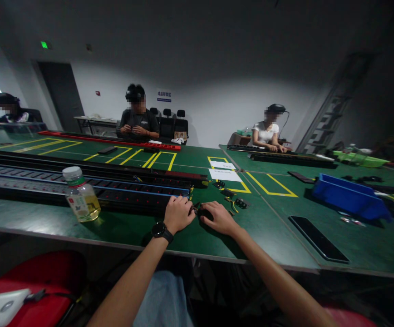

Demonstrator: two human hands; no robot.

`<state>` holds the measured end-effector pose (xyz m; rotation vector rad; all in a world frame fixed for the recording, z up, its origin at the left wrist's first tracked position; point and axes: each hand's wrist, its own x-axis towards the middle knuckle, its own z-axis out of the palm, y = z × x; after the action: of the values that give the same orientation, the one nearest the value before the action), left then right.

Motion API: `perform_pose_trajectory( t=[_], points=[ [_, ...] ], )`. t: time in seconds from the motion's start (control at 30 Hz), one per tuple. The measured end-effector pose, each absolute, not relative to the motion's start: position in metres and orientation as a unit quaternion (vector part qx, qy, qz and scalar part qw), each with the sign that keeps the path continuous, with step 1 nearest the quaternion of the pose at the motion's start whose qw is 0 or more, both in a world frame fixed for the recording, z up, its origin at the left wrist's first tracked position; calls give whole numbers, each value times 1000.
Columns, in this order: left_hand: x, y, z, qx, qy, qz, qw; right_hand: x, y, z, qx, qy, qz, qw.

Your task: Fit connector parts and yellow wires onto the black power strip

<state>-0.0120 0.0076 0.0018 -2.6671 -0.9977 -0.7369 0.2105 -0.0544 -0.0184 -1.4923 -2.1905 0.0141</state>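
My left hand point(179, 214), with a black watch on its wrist, is closed at the right end of a long black strip point(132, 196) dotted with red. Its fingers pinch at a small dark piece point(196, 209) whose kind I cannot make out. From the other side my right hand point(219, 218) is closed too, thumb and fingers curled against the same spot. Just beyond the right hand lie small black parts with yellow wires point(241, 203) and a dark connector-like part point(219, 184).
A drink bottle point(83, 195) stands left by the strips. To the right are a tablet-like black slab point(317, 238) and a blue bin point(350, 195). White papers point(223, 175) lie ahead on the green table point(268, 227). Several people sit across and to the left.
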Motion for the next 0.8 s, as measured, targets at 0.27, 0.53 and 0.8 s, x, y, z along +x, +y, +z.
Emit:
perform_pose_trajectory(
  t=[0.27, 0.53, 0.8],
  points=[
    [-12, 8, 1, -902, -339, -249, 99, 210, -53, -21, -562, -789, -15, 250],
    [-13, 7, 2, -902, -337, -248, 106, 231, -48, -30, -731, -589, -186, 290],
    [-13, 6, 2, -902, -338, -247, 105, 233, -46, -41, -732, -602, -156, 277]
  ],
)
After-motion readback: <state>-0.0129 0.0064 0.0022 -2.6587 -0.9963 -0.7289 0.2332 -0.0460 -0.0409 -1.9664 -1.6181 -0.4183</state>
